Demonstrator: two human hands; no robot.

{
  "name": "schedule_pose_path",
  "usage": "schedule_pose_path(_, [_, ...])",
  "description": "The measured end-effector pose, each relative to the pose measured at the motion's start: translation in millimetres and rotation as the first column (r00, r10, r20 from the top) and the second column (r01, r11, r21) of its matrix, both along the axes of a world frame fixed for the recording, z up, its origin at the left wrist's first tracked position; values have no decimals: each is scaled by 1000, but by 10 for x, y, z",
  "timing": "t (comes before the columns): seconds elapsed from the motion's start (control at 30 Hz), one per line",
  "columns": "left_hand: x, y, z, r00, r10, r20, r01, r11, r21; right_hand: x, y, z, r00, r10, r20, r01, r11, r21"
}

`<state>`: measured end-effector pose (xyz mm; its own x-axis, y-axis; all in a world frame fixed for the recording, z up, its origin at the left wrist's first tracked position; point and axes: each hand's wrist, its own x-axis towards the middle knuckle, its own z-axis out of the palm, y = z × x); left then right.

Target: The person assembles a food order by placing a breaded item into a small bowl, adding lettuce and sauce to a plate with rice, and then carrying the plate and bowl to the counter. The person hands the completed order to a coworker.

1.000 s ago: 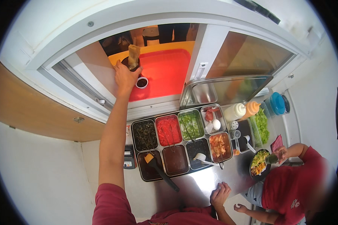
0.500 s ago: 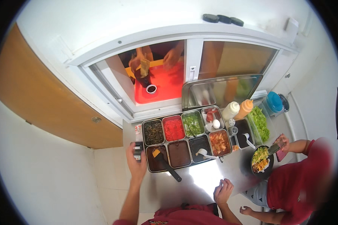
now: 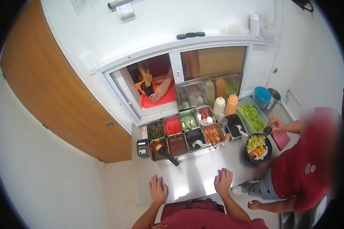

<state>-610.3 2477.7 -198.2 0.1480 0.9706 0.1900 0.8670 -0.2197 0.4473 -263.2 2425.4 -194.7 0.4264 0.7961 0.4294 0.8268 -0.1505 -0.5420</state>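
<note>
My left hand lies flat, fingers apart, on the steel counter near its front left edge and holds nothing. My right hand rests on the same counter a little to the right, fingers loosely curled, also holding nothing. Both hands lie in front of a tray of metal food pans with several fillings. Beyond the serving window, another person's hands hold a wrapped item and a small cup over a red tray.
A co-worker in a red shirt stands at right, one hand over a black bowl of food. Two squeeze bottles, a bin of greens, a blue-lidded tub and a small card reader stand around the pans.
My left arm drew back from the window, where it held a wrapped item out, and now lies on the counter. The person outside has the wrapped item. The view tilted down.
</note>
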Motion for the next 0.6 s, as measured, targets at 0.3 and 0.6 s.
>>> schedule_pose_path(0.3, [-23, 22, -144, 1000, 13, 26, -15, 998, 60, 60, -99, -98, 996, 68, -61, -64, 996, 59])
schedule_pose_path(0.6, [-125, 102, -263, 953, 63, 296, -109, 984, 142, 136, -241, -131, 987, 157, -20, -156, 987, 23])
